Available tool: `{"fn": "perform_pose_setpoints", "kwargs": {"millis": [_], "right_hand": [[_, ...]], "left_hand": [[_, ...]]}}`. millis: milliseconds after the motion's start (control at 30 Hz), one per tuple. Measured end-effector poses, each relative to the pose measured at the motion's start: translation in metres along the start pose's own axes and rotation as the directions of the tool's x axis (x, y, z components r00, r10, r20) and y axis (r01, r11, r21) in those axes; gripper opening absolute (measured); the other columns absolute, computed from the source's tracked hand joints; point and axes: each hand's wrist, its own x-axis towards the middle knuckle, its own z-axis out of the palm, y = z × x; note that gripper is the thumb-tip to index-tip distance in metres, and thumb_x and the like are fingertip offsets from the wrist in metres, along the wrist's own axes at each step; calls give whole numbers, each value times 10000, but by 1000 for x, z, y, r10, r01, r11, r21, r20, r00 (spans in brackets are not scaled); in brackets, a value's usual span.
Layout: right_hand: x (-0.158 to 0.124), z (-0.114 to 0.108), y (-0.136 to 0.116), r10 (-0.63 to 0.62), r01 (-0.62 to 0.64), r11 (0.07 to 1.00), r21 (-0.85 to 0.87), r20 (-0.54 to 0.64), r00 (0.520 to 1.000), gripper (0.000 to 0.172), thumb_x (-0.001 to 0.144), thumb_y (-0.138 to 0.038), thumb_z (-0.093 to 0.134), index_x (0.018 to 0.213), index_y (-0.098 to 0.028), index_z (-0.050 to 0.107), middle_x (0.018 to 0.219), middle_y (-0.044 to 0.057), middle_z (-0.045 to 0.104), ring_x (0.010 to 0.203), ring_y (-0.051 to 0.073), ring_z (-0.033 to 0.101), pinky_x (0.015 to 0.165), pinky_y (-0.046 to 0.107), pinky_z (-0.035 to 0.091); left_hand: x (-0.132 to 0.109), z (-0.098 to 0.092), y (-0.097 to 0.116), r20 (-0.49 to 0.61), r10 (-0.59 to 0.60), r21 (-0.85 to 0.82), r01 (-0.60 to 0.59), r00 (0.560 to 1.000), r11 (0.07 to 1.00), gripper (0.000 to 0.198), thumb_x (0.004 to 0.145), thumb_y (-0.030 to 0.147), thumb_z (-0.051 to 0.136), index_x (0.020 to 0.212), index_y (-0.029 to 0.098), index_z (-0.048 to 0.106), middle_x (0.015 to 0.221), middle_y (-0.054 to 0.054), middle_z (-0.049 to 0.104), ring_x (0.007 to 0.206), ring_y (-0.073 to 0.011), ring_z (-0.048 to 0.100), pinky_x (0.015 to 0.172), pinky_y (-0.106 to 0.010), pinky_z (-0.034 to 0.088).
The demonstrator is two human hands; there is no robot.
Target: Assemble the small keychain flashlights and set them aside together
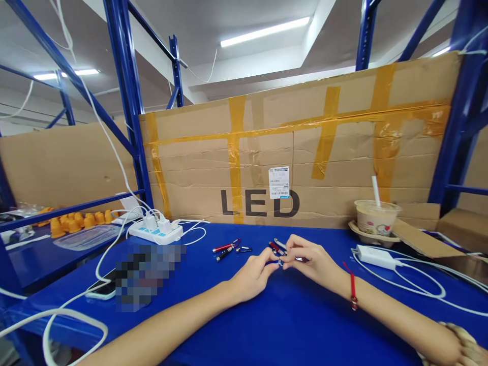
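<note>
Over the blue table [244, 325], my left hand [253, 277] and my right hand [310, 262] meet fingertip to fingertip. Both are closed in a pinch on a small shiny metal piece [281, 263], mostly covered by the fingers. Behind my right hand lie a red penlight-like tube [275, 247] and a silver one [280, 244], partly hidden by its fingers. To the left of them rest a red tube with a clip [224, 247], a black tube [224, 253] and a small dark clip [244, 249].
A white power strip [156, 233] with cables stands at the back left, near a phone [102, 290] and a blurred patch. On the right are a drink cup [377, 216] in a holder and a white adapter [375, 257]. Cardboard [190, 173] walls the back.
</note>
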Motion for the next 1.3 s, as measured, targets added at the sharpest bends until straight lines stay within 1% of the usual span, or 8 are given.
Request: {"fn": "perform_pose_setpoints", "kwargs": {"millis": [200,400,467,567,700,900,1133,1300], "right_hand": [[2,8,5,180,-179,979,93,1,984,174,734,-267,613,596,-162,615,712,14,496,664,102,489,600,219,367],[0,16,-3,423,-403,866,294,-3,906,270,710,-331,590,525,-142,538,621,16,497,628,117,473,606,246,380],[-1,16,-6,502,-489,783,384,75,862,294,687,-368,595,525,-140,506,573,8,490,552,100,462,549,238,372],[-2,16,-8,623,-634,632,445,196,758,318,644,-421,617,566,-140,489,500,-12,472,447,73,414,434,208,306],[-3,18,-6,694,-714,534,453,247,676,363,614,-473,638,608,-133,511,463,-24,464,405,47,358,385,182,239],[-5,17,-2,696,-713,502,489,262,669,452,591,-561,626,626,-118,539,463,-37,450,396,28,338,399,177,250],[-5,12,-6,685,-721,482,497,299,664,506,540,-607,635,604,-123,504,464,-42,436,419,30,335,421,177,244],[-5,13,-3,677,-725,495,478,310,667,522,540,-626,622,604,-128,479,457,-45,425,415,32,325,423,181,234]], "left_hand": [[3,3,-2,-8,42,78,-41,999,996,125,878,206,346,872,168,466,887,-31,584,793,-131,545,734,-238,407],[4,7,-7,-83,78,146,-66,993,987,121,875,234,369,833,170,462,924,-43,603,885,-150,562,795,-256,422],[4,8,-9,-86,99,178,-82,991,981,134,878,240,371,837,170,477,919,-43,609,882,-151,563,797,-259,424],[4,9,-11,-84,124,235,-101,989,967,145,880,246,377,857,171,499,901,-41,614,848,-150,560,779,-267,429],[6,7,-11,-62,123,264,-103,990,959,146,879,238,395,902,173,523,910,-34,616,856,-147,558,791,-271,424],[9,4,-11,-2,118,255,-114,993,960,223,886,237,396,1069,221,523,1044,-9,603,945,-156,537,865,-309,386],[7,2,-7,22,162,265,-162,986,951,245,894,238,372,1088,211,519,1070,-14,599,964,-154,537,879,-310,389],[8,0,-5,43,187,363,-189,981,912,248,897,252,348,1067,183,515,1007,-38,614,893,-159,559,832,-300,422]]}}
